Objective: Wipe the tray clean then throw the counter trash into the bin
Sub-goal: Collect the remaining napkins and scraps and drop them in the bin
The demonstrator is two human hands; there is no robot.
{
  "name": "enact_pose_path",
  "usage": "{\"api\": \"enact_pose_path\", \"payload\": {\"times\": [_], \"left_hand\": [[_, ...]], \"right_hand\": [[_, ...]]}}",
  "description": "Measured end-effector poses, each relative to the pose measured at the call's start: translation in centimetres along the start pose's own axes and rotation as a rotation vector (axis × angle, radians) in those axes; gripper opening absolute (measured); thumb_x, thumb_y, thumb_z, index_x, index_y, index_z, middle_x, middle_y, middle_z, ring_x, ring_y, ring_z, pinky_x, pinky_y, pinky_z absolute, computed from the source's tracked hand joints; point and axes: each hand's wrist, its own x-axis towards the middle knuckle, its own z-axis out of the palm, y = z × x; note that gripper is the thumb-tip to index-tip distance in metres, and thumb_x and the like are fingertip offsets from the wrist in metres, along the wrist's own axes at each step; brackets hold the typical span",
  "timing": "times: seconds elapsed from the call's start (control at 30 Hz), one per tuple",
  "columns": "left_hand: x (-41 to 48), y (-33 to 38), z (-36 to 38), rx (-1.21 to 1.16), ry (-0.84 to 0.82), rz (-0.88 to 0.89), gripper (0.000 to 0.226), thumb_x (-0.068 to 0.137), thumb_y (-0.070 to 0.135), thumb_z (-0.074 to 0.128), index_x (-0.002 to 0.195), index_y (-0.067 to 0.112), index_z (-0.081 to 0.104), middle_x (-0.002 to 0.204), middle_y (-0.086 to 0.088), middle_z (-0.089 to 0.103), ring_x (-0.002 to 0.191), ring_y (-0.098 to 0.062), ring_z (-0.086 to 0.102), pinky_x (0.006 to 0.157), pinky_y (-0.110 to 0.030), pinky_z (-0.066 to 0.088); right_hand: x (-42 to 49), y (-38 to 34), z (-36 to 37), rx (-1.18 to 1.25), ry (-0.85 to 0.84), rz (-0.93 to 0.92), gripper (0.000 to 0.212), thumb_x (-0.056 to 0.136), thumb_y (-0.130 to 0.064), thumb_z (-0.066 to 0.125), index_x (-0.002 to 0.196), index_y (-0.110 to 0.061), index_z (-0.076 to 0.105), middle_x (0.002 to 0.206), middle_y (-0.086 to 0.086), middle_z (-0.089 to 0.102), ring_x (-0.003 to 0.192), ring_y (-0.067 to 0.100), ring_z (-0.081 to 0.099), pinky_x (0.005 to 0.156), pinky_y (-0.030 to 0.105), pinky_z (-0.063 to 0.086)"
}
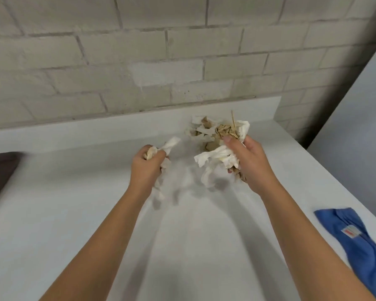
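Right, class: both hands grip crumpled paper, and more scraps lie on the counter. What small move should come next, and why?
Probably reach the right hand forward to scoop the loose scraps into its bundle: they lie just beside its thumb, and the left hand grips a wad too.

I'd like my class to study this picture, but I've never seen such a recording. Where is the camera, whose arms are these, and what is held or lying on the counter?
No machine here: a person wears a camera on the head, looking down, so both bare arms are their own. The left hand grips a small wad of white and brown paper. The right hand grips a bigger paper bundle with a thin wooden stick poking up. More crumpled paper seems to lie on the white counter behind. A blue cloth lies at the right; a dark tray shows at the left edge. No bin is in view.
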Motion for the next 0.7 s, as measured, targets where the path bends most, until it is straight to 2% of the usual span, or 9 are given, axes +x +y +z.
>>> {"api": "enact_pose_path", "payload": {"times": [0.07, 0.13, 0.3, 0.4, 0.43, 0.53, 0.6, 0.7], "left_hand": [[-3.8, 1.0, 0.5, -0.048, -0.061, 0.002, 0.023, 0.078, 0.011, 0.063, 0.062, 0.022, 0.051, 0.083, -0.015, 0.061, 0.065, -0.019, 0.041, 0.049, -0.023, 0.033], [-7.8, 1.7, 1.4, -0.053, -0.127, 0.003, 0.016, 0.07, 0.017, 0.062, 0.061, 0.023, 0.05, 0.085, -0.017, 0.058, 0.068, -0.021, 0.04, 0.049, -0.023, 0.034], [-18.7, 2.1, 5.4, -0.077, -0.248, -0.041, 0.018, 0.069, 0.005, 0.057, 0.063, 0.02, 0.049, 0.065, -0.007, 0.05, 0.059, -0.018, 0.046, 0.048, -0.022, 0.037], [-25.9, 1.8, 8.6, -0.118, -0.362, -0.083, 0.025, 0.079, -0.009, 0.05, 0.071, 0.015, 0.049, 0.079, -0.022, 0.065, 0.057, -0.014, 0.06, 0.044, -0.022, 0.032], [-28.2, 1.4, 9.6, -0.12, -0.396, -0.108, 0.024, 0.08, -0.009, 0.049, 0.075, 0.015, 0.051, 0.081, -0.023, 0.067, 0.057, -0.013, 0.061, 0.044, -0.021, 0.032], [-34.3, -0.6, 12.5, -0.102, -0.491, -0.18, 0.023, 0.074, 0.004, 0.052, 0.085, 0.02, 0.064, 0.076, -0.012, 0.067, 0.06, -0.017, 0.057, 0.049, -0.023, 0.04], [-37.5, -2.5, 14.3, -0.072, -0.534, -0.251, 0.026, 0.077, 0.004, 0.055, 0.087, 0.023, 0.069, 0.076, -0.011, 0.063, 0.066, -0.025, 0.052, 0.054, -0.028, 0.042], [-41.0, -6.1, 16.8, -0.012, -0.561, -0.387, 0.026, 0.086, 0.003, 0.058, 0.086, 0.025, 0.07, 0.079, -0.006, 0.066, 0.07, -0.022, 0.057, 0.062, -0.03, 0.048]], "right_hand": [[-3.2, -0.4, -2.2, 0.029, -0.011, 0.016, 0.024, 0.089, -0.03, 0.061, 0.103, -0.011, 0.067, 0.068, 0.004, 0.058, 0.06, 0.018, 0.054, 0.049, 0.028, 0.041], [-6.4, -0.6, -4.8, 0.041, -0.012, 0.033, 0.026, 0.081, -0.035, 0.062, 0.1, -0.018, 0.069, 0.07, 0.003, 0.058, 0.062, 0.019, 0.055, 0.05, 0.027, 0.043], [-14.8, 0.1, -11.7, 0.073, -0.011, 0.065, 0.026, 0.076, -0.034, 0.061, 0.092, -0.015, 0.068, 0.065, 0.0, 0.055, 0.057, 0.013, 0.054, 0.047, 0.021, 0.044], [-20.0, 1.5, -16.0, 0.118, -0.073, 0.096, 0.022, 0.078, -0.028, 0.058, 0.094, -0.019, 0.07, 0.068, -0.012, 0.064, 0.063, 0.003, 0.061, 0.053, 0.015, 0.047], [-21.7, 2.2, -17.5, 0.11, -0.091, 0.102, 0.023, 0.078, -0.027, 0.058, 0.097, -0.019, 0.07, 0.072, -0.013, 0.068, 0.067, 0.001, 0.063, 0.057, 0.013, 0.048], [-26.3, 4.3, -21.5, 0.119, -0.114, 0.151, 0.02, 0.077, -0.022, 0.058, 0.085, -0.02, 0.077, 0.079, -0.005, 0.073, 0.075, 0.006, 0.068, 0.064, 0.016, 0.05], [-28.8, 6.2, -24.0, 0.16, -0.1, 0.203, 0.02, 0.075, -0.021, 0.058, 0.077, -0.023, 0.078, 0.077, -0.003, 0.074, 0.074, 0.009, 0.069, 0.065, 0.018, 0.052], [-31.7, 10.0, -27.1, 0.186, -0.068, 0.281, 0.02, 0.075, -0.02, 0.059, 0.081, -0.02, 0.078, 0.086, 0.004, 0.075, 0.083, 0.016, 0.071, 0.073, 0.023, 0.054]]}}
